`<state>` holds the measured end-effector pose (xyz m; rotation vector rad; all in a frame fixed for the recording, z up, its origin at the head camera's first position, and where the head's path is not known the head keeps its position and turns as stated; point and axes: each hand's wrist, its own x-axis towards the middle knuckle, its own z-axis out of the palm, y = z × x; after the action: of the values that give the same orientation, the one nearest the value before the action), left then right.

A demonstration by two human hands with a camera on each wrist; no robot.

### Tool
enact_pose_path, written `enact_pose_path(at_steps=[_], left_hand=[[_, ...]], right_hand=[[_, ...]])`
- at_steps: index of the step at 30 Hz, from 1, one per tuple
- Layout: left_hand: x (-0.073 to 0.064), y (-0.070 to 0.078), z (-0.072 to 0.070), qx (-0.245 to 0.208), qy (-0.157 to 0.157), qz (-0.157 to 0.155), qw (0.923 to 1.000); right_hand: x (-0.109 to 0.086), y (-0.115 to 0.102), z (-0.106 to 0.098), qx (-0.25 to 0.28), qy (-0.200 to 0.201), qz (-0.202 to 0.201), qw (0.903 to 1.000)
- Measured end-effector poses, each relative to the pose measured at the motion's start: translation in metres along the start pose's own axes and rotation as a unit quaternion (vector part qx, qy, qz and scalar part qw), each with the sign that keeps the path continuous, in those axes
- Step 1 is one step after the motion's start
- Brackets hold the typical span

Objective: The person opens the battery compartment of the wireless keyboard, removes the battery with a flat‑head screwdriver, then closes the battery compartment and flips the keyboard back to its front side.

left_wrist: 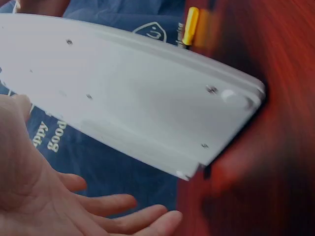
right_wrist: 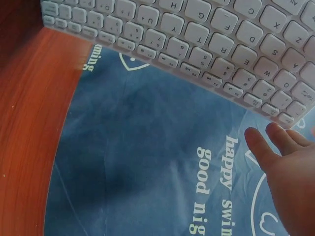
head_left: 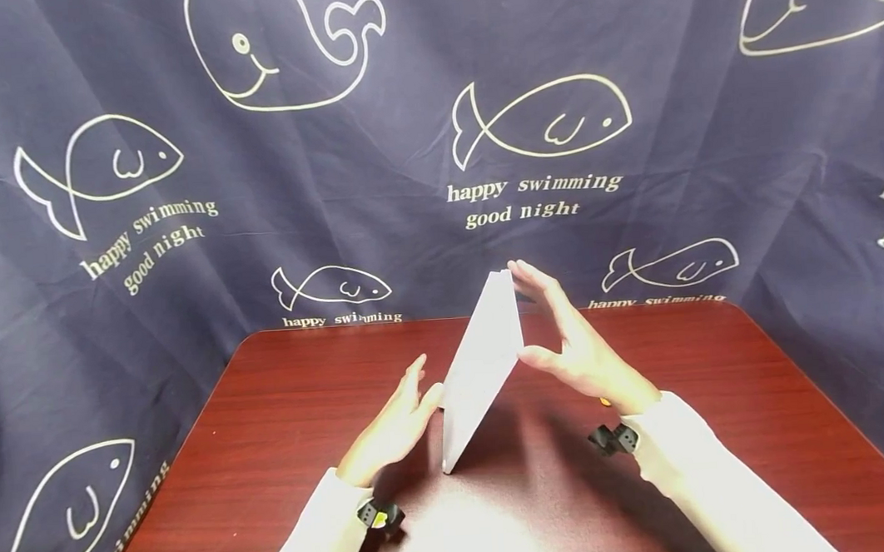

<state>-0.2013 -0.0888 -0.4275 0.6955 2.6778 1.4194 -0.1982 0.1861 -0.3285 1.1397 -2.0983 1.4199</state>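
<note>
A white keyboard (head_left: 483, 349) is tilted up steeply over the table, its plain underside towards the head camera. Its keys (right_wrist: 199, 34) show in the right wrist view; the underside (left_wrist: 138, 93), with small screws, fills much of the left wrist view. My right hand (head_left: 584, 352) holds the raised short end, fingertips at the upper corner and thumb at the lower one. Beside the low end is my left hand (head_left: 390, 433), fingers spread and fairly straight, thumb right at the keyboard's edge. The low end comes down close over the tabletop.
The red-brown wood table (head_left: 292, 417) spreads beneath both arms. A small yellow stick-like thing (left_wrist: 191, 27) lies beyond the keyboard, mostly hidden by my right wrist in the head view. A dark blue curtain (head_left: 406, 169) with fish drawings hangs behind the table.
</note>
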Motion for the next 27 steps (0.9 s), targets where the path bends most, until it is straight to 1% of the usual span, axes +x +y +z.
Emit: enact_pose_path(at_steps=[3, 6, 9, 12, 20, 24, 27], left_hand=[[-0.002, -0.007, -0.001, 0.019, -0.004, -0.029, 0.9994], [-0.004, -0.013, -0.001, 0.026, -0.014, -0.043, 0.9987], [-0.004, -0.019, 0.000, 0.026, -0.024, -0.040, 0.9986], [-0.004, -0.023, 0.001, 0.027, -0.031, -0.038, 0.9984], [-0.005, -0.027, 0.001, 0.042, -0.037, -0.023, 0.9982], [-0.005, -0.028, 0.000, 0.043, -0.038, -0.013, 0.9983], [-0.006, -0.029, 0.000, 0.045, -0.038, -0.012, 0.9982]], right_hand=[[-0.001, -0.006, -0.001, 0.001, 0.003, -0.006, 1.0000], [0.001, -0.017, -0.001, 0.008, 0.004, -0.009, 0.9999], [0.002, -0.027, -0.002, 0.025, 0.004, -0.013, 0.9996], [0.001, -0.031, -0.003, 0.040, 0.003, -0.015, 0.9991], [-0.008, -0.024, -0.004, 0.066, -0.003, -0.002, 0.9978], [-0.012, -0.023, -0.003, 0.064, -0.008, 0.002, 0.9979], [-0.015, -0.024, -0.005, 0.047, -0.011, 0.012, 0.9988]])
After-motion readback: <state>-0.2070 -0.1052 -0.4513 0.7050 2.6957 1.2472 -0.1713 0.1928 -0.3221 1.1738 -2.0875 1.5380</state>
